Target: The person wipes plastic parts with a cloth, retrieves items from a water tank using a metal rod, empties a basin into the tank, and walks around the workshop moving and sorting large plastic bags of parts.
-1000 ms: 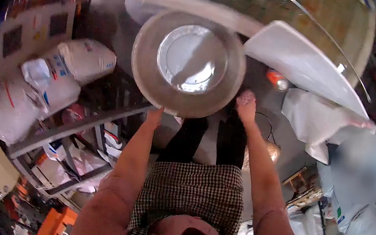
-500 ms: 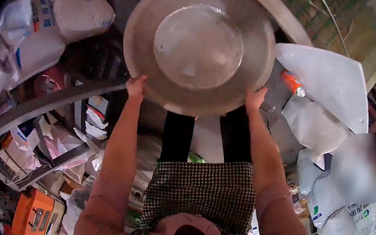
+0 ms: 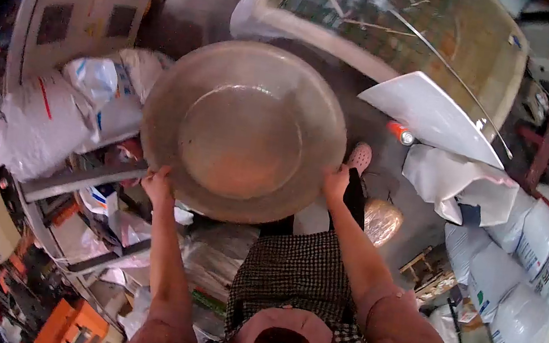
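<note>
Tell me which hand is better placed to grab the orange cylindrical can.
Right, probably: the right hand, holding the round grey basin, is nearer the orange cylindrical can; the left hand grips the basin's left side. Either must first let go.

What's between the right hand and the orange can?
In the head view, a pink clog and some floor show between the right hand and orange can.

Both arms reaching forward, roughly parallel, elbows slightly bent. Left hand closed in a grip, near-left. Right hand also gripping, to the right and slightly farther out. Forearms bare, both wrists visible.
</note>
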`<act>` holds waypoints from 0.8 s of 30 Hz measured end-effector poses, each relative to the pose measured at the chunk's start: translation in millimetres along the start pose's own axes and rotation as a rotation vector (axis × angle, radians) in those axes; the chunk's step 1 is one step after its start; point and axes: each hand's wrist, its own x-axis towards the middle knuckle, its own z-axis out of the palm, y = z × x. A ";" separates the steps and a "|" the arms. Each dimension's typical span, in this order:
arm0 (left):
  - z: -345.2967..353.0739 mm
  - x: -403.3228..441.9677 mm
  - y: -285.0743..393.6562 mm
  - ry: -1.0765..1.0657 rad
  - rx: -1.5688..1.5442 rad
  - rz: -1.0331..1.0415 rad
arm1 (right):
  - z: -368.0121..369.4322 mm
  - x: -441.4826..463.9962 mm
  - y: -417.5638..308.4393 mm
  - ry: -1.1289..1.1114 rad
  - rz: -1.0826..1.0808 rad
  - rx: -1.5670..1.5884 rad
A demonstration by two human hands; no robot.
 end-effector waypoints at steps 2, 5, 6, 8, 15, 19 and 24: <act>6.9 -22.7 72.0 0.026 0.081 0.071 | -13.0 -7.6 -16.8 -0.022 0.047 0.076; 28.8 -58.9 165.6 -0.013 0.136 0.135 | -33.0 -13.4 -44.8 -0.054 0.111 0.260; 43.3 -67.4 191.8 -0.016 0.139 0.213 | -37.2 -9.1 -50.6 -0.084 0.074 0.257; 73.9 -79.1 235.3 -0.064 0.147 0.368 | -51.7 -6.6 -66.3 -0.106 0.042 0.274; 247.6 -116.9 366.6 0.042 0.778 0.972 | -45.9 50.5 -130.0 -0.379 0.327 0.795; 318.2 -195.4 409.5 0.093 0.897 1.144 | -14.6 94.1 -157.9 -0.350 0.420 0.669; 377.1 -284.2 422.0 -0.006 0.909 1.284 | -107.5 98.9 -207.5 -0.605 -0.130 0.583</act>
